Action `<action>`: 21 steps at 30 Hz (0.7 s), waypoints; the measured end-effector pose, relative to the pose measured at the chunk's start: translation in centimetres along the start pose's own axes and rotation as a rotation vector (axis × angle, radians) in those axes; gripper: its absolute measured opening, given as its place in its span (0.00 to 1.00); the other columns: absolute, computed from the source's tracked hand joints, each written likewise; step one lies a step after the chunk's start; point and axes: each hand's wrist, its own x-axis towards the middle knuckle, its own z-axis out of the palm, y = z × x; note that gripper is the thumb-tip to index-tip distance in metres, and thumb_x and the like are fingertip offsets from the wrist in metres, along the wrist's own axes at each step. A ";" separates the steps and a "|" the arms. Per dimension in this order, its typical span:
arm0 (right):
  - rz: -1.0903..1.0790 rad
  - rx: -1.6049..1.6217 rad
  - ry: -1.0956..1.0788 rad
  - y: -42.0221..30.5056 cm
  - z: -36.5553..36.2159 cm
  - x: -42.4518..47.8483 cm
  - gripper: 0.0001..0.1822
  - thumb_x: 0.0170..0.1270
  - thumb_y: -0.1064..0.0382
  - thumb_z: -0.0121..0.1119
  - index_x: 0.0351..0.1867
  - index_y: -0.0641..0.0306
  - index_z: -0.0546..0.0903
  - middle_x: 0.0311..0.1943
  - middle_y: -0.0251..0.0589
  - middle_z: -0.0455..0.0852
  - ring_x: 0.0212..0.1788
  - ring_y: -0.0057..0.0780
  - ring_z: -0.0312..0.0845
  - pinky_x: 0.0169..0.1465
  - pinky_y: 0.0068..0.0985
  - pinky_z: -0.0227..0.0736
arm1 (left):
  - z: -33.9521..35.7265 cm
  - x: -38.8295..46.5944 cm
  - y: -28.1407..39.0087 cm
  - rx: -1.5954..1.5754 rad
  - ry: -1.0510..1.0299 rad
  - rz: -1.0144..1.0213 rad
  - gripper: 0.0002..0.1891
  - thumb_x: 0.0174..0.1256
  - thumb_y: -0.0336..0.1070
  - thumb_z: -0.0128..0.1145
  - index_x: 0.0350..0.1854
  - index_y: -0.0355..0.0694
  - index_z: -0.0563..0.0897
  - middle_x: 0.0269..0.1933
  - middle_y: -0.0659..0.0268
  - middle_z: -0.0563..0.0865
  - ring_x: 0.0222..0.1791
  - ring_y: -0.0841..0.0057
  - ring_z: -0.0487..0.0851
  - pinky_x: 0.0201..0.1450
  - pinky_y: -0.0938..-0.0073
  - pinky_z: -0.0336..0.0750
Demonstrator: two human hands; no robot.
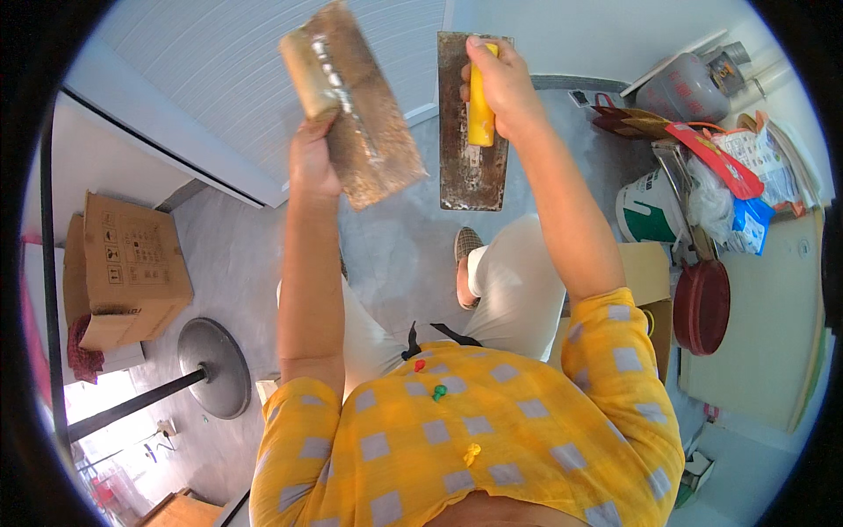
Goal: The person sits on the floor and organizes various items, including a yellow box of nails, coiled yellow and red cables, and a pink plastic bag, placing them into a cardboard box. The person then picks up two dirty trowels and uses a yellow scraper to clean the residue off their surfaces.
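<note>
My left hand (pixel 314 158) grips the pale handle of a rusty plastering trowel (pixel 379 141). Its blade is tilted, slightly blurred, with a shiny metal strip along the middle. To the right, my right hand (pixel 506 82) is wrapped around the yellow handle (pixel 482 118) of a second plastering trowel (pixel 454 171). That blade is dark, worn and nearly upright in the view. A gap separates the two blades, and both are held above the grey floor (pixel 402 257).
At left are an open cardboard box (pixel 141 253) and a black pole with a round base (pixel 214 369). A white ribbed panel (pixel 217 72) is ahead. To the right lie a gas cylinder (pixel 681 92), a white-and-green bucket (pixel 649 207), bags and a dark red round container (pixel 702 306).
</note>
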 end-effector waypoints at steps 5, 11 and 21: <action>-0.213 -0.191 -0.058 2.0 1.7 1.2 0.19 0.70 0.53 0.52 0.51 0.69 0.73 0.35 0.41 0.80 0.34 0.25 0.76 0.39 0.24 0.75 | 2.5 -1.2 -2.0 0.019 -0.172 -0.219 0.18 0.67 0.29 0.42 0.58 0.32 0.70 0.51 0.55 0.80 0.48 0.66 0.82 0.53 0.62 0.79; 0.001 -0.088 -0.191 2.1 3.2 1.9 0.18 0.72 0.57 0.47 0.52 0.71 0.75 0.41 0.42 0.82 0.40 0.25 0.79 0.44 0.25 0.76 | 2.5 -1.0 -2.3 0.019 -0.214 -0.232 0.19 0.70 0.30 0.42 0.61 0.31 0.68 0.58 0.56 0.77 0.56 0.66 0.78 0.60 0.61 0.74; 0.156 -0.098 -0.241 0.6 2.9 1.1 0.18 0.70 0.60 0.48 0.52 0.73 0.77 0.42 0.43 0.83 0.41 0.26 0.79 0.45 0.25 0.76 | 2.6 -1.2 -2.9 -0.033 -0.205 -0.247 0.17 0.70 0.31 0.44 0.58 0.31 0.70 0.53 0.56 0.80 0.52 0.66 0.80 0.55 0.61 0.77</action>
